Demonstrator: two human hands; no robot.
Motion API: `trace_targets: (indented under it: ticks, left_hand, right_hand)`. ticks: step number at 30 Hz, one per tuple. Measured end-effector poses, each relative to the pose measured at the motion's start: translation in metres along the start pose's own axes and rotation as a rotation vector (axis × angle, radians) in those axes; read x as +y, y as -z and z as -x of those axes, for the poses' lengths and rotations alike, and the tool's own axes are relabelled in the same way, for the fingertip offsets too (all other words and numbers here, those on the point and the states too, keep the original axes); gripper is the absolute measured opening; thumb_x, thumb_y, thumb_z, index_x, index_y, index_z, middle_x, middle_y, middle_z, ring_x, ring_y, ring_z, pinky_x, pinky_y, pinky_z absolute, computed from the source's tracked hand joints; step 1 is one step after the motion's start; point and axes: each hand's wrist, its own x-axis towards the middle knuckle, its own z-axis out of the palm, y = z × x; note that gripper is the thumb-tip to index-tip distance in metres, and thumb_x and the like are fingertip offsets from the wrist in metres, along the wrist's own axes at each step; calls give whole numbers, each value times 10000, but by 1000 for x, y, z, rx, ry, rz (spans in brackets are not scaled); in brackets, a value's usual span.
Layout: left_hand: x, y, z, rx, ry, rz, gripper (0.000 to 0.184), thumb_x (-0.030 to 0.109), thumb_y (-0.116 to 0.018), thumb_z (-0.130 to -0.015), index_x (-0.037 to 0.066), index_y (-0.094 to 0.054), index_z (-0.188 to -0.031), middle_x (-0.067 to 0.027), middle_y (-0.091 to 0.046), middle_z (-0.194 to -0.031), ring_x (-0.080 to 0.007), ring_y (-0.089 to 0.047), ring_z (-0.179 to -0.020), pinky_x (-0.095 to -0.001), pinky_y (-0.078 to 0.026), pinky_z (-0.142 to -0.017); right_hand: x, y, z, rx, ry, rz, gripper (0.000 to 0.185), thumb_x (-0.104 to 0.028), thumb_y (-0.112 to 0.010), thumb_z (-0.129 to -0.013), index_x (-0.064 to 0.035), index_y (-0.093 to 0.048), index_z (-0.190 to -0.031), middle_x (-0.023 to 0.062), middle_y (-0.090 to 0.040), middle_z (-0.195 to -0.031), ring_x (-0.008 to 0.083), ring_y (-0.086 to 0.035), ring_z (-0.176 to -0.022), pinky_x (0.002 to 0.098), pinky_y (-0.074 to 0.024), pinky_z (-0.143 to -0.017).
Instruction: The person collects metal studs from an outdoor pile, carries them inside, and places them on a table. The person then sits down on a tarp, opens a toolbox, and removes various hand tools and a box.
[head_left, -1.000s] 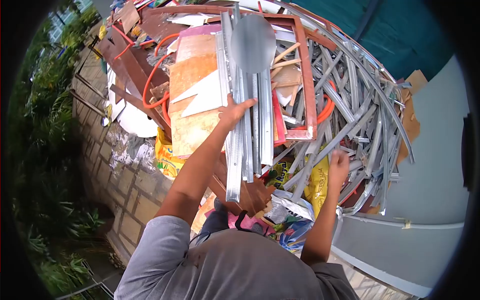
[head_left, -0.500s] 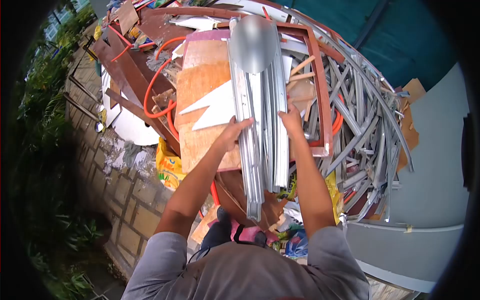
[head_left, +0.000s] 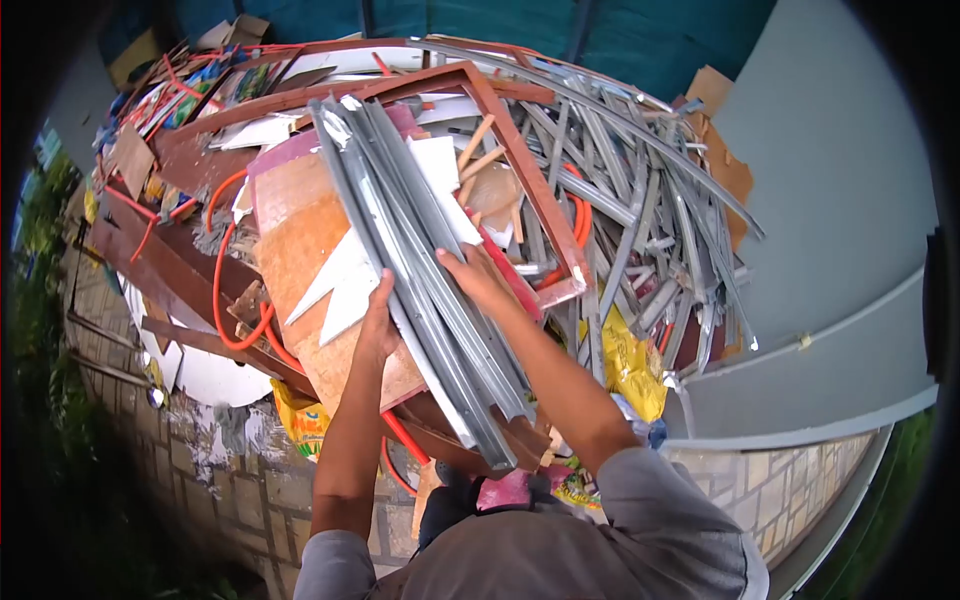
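Observation:
A bundle of long metal channels [head_left: 415,260] slants from upper left to lower right in front of my body. My left hand [head_left: 378,328] grips its left edge, with the thumb up along the metal. On the opposite edge, my right hand [head_left: 480,282] is closed around the channels; its fingers are partly hidden. Beneath the bundle lies a worn plywood board [head_left: 290,210]. A jagged white sheet piece [head_left: 345,290] rests on that board beside my left hand. The far end of the bundle reaches over a reddish-brown wooden frame [head_left: 507,140].
A heap of bent metal channels [head_left: 640,190] spreads to the right, beside a grey wall panel [head_left: 820,200]. Orange tubing [head_left: 218,290] loops at the left. Yellow bags [head_left: 632,370] lie low in the pile. Stone paving [head_left: 220,500] borders plants at the left.
The bundle has swung from nearly straight ahead to a slant, its far end tipping left. Both hands keep hold of it. The view has shifted, so the pile appears farther left.

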Motion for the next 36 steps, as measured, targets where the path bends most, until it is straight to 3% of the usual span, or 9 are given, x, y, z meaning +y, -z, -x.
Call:
trace_targets:
  ticks: [3, 6, 8, 10, 13, 16, 26, 29, 36]
  left_hand:
    - [3, -1, 1, 7, 38, 100, 682, 550, -678, -911, 32, -557, -1337, -131, -674, -1199, -276, -681, -1031, -437, -576, -900]
    - [1, -8, 3, -48, 73, 185, 640, 519, -683, -917, 23, -580, -1308, -141, -683, -1165, -283, -679, -1034, -443, -573, -914]
    - [-4, -1, 1, -125, 77, 148, 634, 517, -680, -917, 38, -575, -1318, -139, -677, -1181, -287, -666, -1069, -458, -551, -956]
    - [-8, -19, 11, -138, 106, 216, 642, 532, -674, -914, 37, -581, -1311, -142, -675, -1184, -295, -666, -1067, -457, -540, -972]
    - [-25, -45, 33, -118, 106, 254, 682, 584, -597, -942, 50, -546, -1363, -145, -643, -1258, -308, -628, -1143, -466, -495, -1032]
    - [-47, -81, 60, -152, 149, 399, 752, 641, -490, -971, 66, -458, -1453, -152, -523, -1441, -335, -514, -1310, -501, -396, -1130]
    - [-119, -68, 80, -295, 69, 454, 846, 694, -501, -934, 88, -392, -1513, -106, -474, -1505, -303, -476, -1352, -488, -385, -1138]
    - [-143, -83, 76, -217, 22, 392, 841, 686, -505, -936, 89, -389, -1516, -98, -478, -1502, -295, -480, -1349, -473, -383, -1143]
    - [-157, -110, 107, -97, -111, 384, 772, 640, -460, -986, 95, -380, -1527, -82, -472, -1514, -277, -464, -1377, -452, -364, -1156]
  right_hand:
    - [12, -6, -14, -97, -123, -232, 1027, -568, -695, -860, 105, -271, -1509, 331, -407, -1489, 384, -370, -1437, 476, -354, -1131]
    - [19, -8, -13, -12, -248, -56, 1043, -530, -758, -823, 95, -270, -1500, 274, -536, -1381, 358, -500, -1325, 459, -404, -1082]
    - [19, 4, -7, -449, -171, -425, 923, -495, -794, -804, 87, -405, -1406, 212, -613, -1248, 296, -590, -1178, 386, -454, -1017]
    - [-23, 16, 23, -371, -48, -100, 761, -453, -827, -788, 70, -538, -1258, 180, -633, -1160, 229, -601, -1113, 334, -482, -945]
    - [-16, 23, 30, -441, -104, -309, 892, -453, -834, -771, 75, -453, -1380, 213, -589, -1264, 258, -572, -1183, 353, -465, -996]
    - [8, 31, 35, -350, 14, -183, 1204, -449, -858, -717, 40, -153, -1561, 260, -425, -1462, 298, -482, -1320, 380, -408, -1083]
    - [-4, 97, 108, -569, -109, -44, 1119, -373, -849, -659, 54, -244, -1497, 208, -503, -1364, 280, -511, -1267, 395, -450, -1043]
    - [6, 98, 117, -555, 34, 405, 1143, -359, -824, -633, 68, -215, -1501, 271, -560, -1310, 315, -599, -1176, 372, -489, -990]
    - [-18, 97, 180, -447, 145, 595, 1187, -335, -760, -671, 43, -92, -1575, 381, -414, -1407, 474, -500, -1275, 438, -430, -1068]
